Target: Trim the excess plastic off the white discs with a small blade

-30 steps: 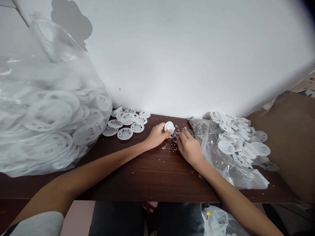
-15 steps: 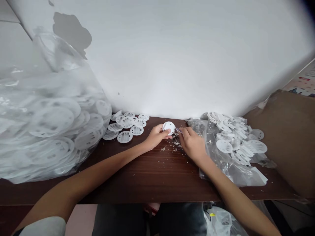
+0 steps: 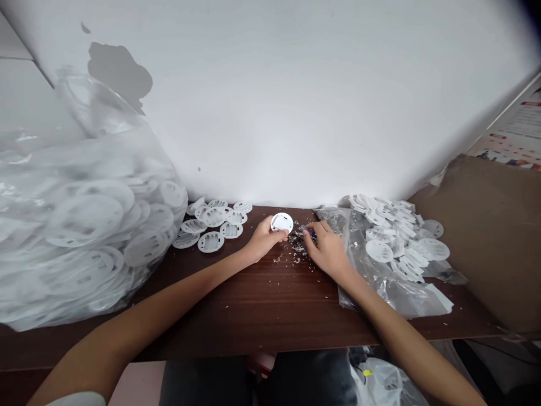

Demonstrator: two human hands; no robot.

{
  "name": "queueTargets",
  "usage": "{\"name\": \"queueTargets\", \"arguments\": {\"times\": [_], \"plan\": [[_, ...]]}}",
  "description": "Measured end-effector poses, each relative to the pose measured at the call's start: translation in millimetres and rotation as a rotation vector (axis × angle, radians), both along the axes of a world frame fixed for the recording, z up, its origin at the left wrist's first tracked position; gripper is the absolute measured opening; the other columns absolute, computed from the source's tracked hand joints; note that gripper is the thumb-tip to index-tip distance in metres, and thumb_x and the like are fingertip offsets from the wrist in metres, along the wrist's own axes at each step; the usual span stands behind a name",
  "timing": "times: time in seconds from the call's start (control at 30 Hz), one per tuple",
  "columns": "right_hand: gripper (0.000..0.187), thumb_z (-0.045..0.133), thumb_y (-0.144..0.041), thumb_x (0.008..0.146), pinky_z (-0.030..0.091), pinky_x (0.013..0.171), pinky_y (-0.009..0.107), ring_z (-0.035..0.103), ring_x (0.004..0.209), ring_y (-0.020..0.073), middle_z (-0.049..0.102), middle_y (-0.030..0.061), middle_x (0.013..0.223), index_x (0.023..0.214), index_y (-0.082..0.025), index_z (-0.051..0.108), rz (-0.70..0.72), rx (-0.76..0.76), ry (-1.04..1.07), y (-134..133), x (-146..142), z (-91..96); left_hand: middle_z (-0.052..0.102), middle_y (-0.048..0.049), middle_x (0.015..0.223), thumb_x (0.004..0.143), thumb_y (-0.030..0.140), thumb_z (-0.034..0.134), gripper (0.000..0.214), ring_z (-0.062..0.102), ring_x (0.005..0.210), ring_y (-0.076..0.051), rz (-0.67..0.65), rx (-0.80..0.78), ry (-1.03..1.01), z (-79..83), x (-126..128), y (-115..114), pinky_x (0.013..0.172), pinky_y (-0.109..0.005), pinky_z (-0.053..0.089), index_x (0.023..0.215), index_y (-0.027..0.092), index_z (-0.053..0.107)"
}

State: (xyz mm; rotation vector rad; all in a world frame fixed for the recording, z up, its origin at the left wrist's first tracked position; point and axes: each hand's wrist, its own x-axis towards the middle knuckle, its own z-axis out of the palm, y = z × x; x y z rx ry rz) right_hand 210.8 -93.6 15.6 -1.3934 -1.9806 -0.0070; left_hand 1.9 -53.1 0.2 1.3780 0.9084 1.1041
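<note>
Holding white plastic disc (image 3: 282,223), hands (image 3: 264,239) (image 3: 327,251) hiding bluish tool (image 3: 308,230)

Poster (image 3: 513,129) print at right, unreadably small

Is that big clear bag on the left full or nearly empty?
Full: the clear plastic bag bulges, packed with stacked white plastic discs pressing against its sides.

**White plastic disc (image 3: 282,223) gripped in the left hand (image 3: 264,239), small tool (image 3: 307,230) pinched in the right hand (image 3: 328,251).**
Plastic shavings (image 3: 298,243) are scattered on the dark wooden table (image 3: 270,316) between the hands. Loose slotted discs (image 3: 213,223) are laid beside a bulging clear bag (image 3: 84,214), and more discs (image 3: 397,228) are heaped on a plastic sheet (image 3: 391,287) to the right.
</note>
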Motion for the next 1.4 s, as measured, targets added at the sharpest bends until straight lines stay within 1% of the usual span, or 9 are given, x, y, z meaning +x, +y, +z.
{"name": "queueTargets", "arguments": {"times": [0.13, 0.3, 0.47, 0.63, 0.73, 0.83, 0.97, 1.13, 1.4], "plan": [[0.031, 0.035, -0.041, 0.108, 0.051, 0.083, 0.042, 0.064, 0.096, 0.0261, 0.066, 0.0088, 0.100, 0.102, -0.022, 0.058, 0.056, 0.019, 0.111, -2.4, 0.1, 3.8, 0.070, -0.0035, 0.098, 0.082, 0.032, 0.077, 0.036, 0.065, 0.082, -0.016, -0.036, 0.086, 0.044, -1.6, 0.6, -0.7, 0.076, -0.030, 0.051, 0.113, 0.019, 0.063], [0.031, 0.049, -0.052, 0.103, 0.049, 0.071, 0.035, 0.061, 0.076, 0.0210, 0.065, 0.0026, 0.085, 0.097, -0.023, 0.058, 0.052, -0.043, 0.235, -5.3, -3.3, 7.2, 0.069, -0.0043, 0.100, 0.085, 0.037, 0.075, 0.030, 0.064, 0.090, -0.019, -0.079, 0.164, 0.141, -4.7, 2.5, -1.5, 0.080, -0.030, 0.049, 0.108, 0.019, 0.065], [0.030, 0.047, -0.049, 0.103, 0.049, 0.074, 0.035, 0.062, 0.076, 0.0204, 0.067, 0.0018, 0.084, 0.095, -0.022, 0.060, 0.031, -0.048, 0.330, 4.4, 0.2, 5.3, 0.071, -0.0044, 0.087, 0.093, 0.043, 0.064, 0.025, 0.065, 0.078, -0.021, -0.163, 0.141, 0.350, 11.6, -6.9, 3.9, 0.074, -0.032, 0.048, 0.103, 0.021, 0.068], [0.032, 0.044, -0.047, 0.104, 0.050, 0.079, 0.037, 0.063, 0.082, 0.0228, 0.069, 0.0038, 0.086, 0.095, -0.022, 0.062, 0.005, -0.025, 0.416, 12.5, 6.9, 4.5, 0.072, -0.0082, 0.101, 0.085, 0.032, 0.074, 0.012, 0.064, 0.096, -0.025, -0.135, 0.567, 0.438, 34.3, -26.5, 6.4, 0.089, -0.037, 0.047, 0.096, 0.026, 0.074], [0.032, 0.044, -0.046, 0.104, 0.051, 0.079, 0.038, 0.064, 0.083, 0.0233, 0.070, 0.0045, 0.087, 0.096, -0.022, 0.063, 0.014, -0.023, 0.432, 11.5, 6.3, 5.0, 0.071, -0.0090, 0.109, 0.091, 0.030, 0.068, 0.014, 0.063, 0.103, -0.025, -0.107, 0.625, 0.460, 32.1, -24.5, -1.7, 0.098, -0.040, 0.045, 0.103, 0.027, 0.074], [0.030, 0.044, -0.045, 0.104, 0.051, 0.079, 0.038, 0.064, 0.084, 0.0231, 0.070, 0.0041, 0.089, 0.096, -0.022, 0.063, 0.033, -0.018, 0.402, 9.6, 3.9, 4.3, 0.070, -0.0088, 0.112, 0.094, 0.037, 0.065, 0.021, 0.063, 0.105, -0.024, -0.017, 0.477, 0.335, 25.7, -9.3, -10.6, 0.095, -0.039, 0.047, 0.111, 0.025, 0.072], [0.028, 0.045, -0.045, 0.105, 0.051, 0.078, 0.038, 0.064, 0.083, 0.0222, 0.069, 0.0041, 0.091, 0.096, -0.023, 0.061, 0.064, 0.014, 0.332, 7.2, 2.1, 1.6, 0.070, -0.0102, 0.121, 0.093, 0.045, 0.066, 0.036, 0.067, 0.099, -0.022, -0.003, -0.029, -0.133, 24.5, 13.0, -11.4, 0.086, -0.037, 0.053, 0.121, 0.024, 0.064], [0.022, 0.052, -0.041, 0.102, 0.051, 0.075, 0.034, 0.063, 0.082, 0.0203, 0.068, 0.0065, 0.093, 0.098, -0.022, 0.062, 0.264, 0.073, 0.113, -2.8, 2.3, 2.3, 0.072, -0.0085, 0.104, 0.090, 0.034, 0.066, 0.021, 0.069, 0.088, -0.019, 0.102, -0.473, -0.508, 22.6, 23.0, -5.9, 0.078, -0.034, 0.055, 0.107, 0.023, 0.060], [0.024, 0.053, -0.040, 0.105, 0.043, 0.059, 0.029, 0.061, 0.070, 0.0144, 0.068, 0.0035, 0.092, 0.111, -0.020, 0.065, 0.666, 0.229, -0.332, -26.2, -14.7, 0.2, 0.067, -0.0043, 0.083, 0.091, 0.025, 0.065, 0.014, 0.063, 0.067, -0.013, 0.166, -0.678, -0.755, 25.4, 23.4, -14.0, 0.061, -0.025, 0.050, 0.102, 0.016, 0.063]]}}
